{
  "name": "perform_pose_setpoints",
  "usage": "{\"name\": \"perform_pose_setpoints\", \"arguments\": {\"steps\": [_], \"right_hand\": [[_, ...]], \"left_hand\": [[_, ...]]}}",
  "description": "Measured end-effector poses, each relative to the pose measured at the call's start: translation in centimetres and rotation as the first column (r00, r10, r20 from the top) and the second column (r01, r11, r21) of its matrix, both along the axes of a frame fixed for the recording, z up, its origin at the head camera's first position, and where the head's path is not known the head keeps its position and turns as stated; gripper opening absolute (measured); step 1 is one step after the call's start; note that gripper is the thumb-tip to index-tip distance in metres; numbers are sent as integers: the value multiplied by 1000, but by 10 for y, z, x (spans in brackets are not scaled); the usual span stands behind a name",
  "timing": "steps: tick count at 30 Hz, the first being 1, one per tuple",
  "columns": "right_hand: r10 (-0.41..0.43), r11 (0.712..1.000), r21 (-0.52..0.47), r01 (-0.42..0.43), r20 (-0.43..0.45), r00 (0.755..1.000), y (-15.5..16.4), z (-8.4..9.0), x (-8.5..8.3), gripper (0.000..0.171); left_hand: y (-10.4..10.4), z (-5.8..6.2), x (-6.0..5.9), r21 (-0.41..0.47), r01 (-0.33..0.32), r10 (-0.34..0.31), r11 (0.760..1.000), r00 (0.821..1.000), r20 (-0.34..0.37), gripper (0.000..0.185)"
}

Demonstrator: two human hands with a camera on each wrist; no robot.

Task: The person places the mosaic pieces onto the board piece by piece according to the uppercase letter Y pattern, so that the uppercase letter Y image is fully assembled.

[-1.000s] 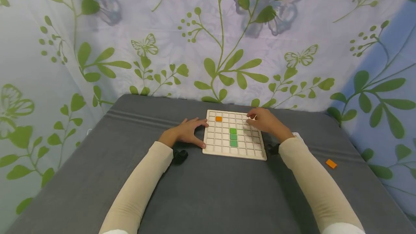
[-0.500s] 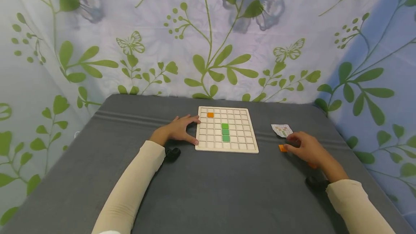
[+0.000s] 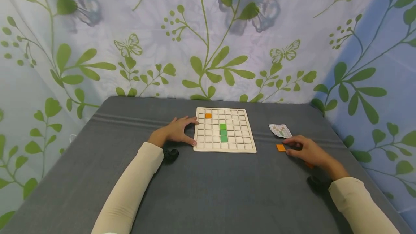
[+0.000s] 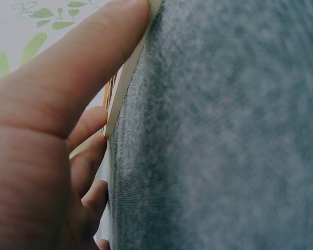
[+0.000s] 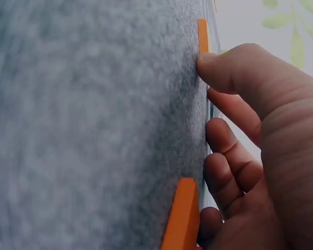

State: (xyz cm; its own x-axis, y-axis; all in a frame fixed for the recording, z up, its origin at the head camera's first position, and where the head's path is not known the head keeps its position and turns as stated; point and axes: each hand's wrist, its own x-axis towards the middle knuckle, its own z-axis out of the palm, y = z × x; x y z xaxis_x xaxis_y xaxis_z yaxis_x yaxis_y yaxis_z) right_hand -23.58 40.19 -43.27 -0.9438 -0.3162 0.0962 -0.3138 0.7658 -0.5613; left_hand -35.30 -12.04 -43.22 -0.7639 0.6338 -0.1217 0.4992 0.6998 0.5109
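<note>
A wooden grid board [image 3: 237,147] lies flat on the grey table. One orange tile [image 3: 208,116] sits near its upper left corner, and several green tiles [image 3: 223,132] form a column near its middle. My left hand [image 3: 177,131] rests at the board's left edge, thumb and fingers spread apart; the left wrist view has the thumb [image 4: 88,62] against that edge. At the right, my right hand [image 3: 307,151] is low over the table, fingers loosely bent. Its thumb [image 5: 240,70] is at the end of a loose orange tile [image 3: 281,148] lying flat.
A small paper card [image 3: 281,130] printed with a coloured grid lies just beyond the right hand. Another orange tile [image 5: 181,216] is under the right hand, partly hidden in the head view. Patterned cloth [image 3: 146,75] hangs behind the table.
My right hand has moved from over the board's upper right to the loose orange tile at the right. The left hand stays at the board's edge. The head view has shifted rightward.
</note>
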Motion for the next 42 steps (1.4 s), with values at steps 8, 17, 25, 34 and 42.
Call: {"name": "perform_pose_setpoints", "arguments": {"steps": [8, 17, 25, 34, 42], "right_hand": [[20, 997, -76, -23, -38, 999, -7, -10, -7, 27], [32, 993, -109, -39, -67, 997, -14, -14, -11, 20], [20, 991, -134, -21, -6, 1000, -34, 1, -26, 19], [45, 991, -123, -54, -67, 997, -83, 5, -63, 22], [102, 982, -159, -104, -21, 995, -127, 18, -91, 20]], "left_hand": [[-6, 3, 0, -5, 0, 0, 1000, 1000, -1, 90], [-12, 3, 0, -14, -11, 11, 1000, 1000, -7, 89], [-14, 2, 2, -7, -10, 10, 1000, 1000, -12, 89], [-15, -2, 3, -5, -12, 12, 1000, 1000, -7, 87], [-3, -2, 1, -28, -3, 3, 1000, 1000, -7, 89]]}}
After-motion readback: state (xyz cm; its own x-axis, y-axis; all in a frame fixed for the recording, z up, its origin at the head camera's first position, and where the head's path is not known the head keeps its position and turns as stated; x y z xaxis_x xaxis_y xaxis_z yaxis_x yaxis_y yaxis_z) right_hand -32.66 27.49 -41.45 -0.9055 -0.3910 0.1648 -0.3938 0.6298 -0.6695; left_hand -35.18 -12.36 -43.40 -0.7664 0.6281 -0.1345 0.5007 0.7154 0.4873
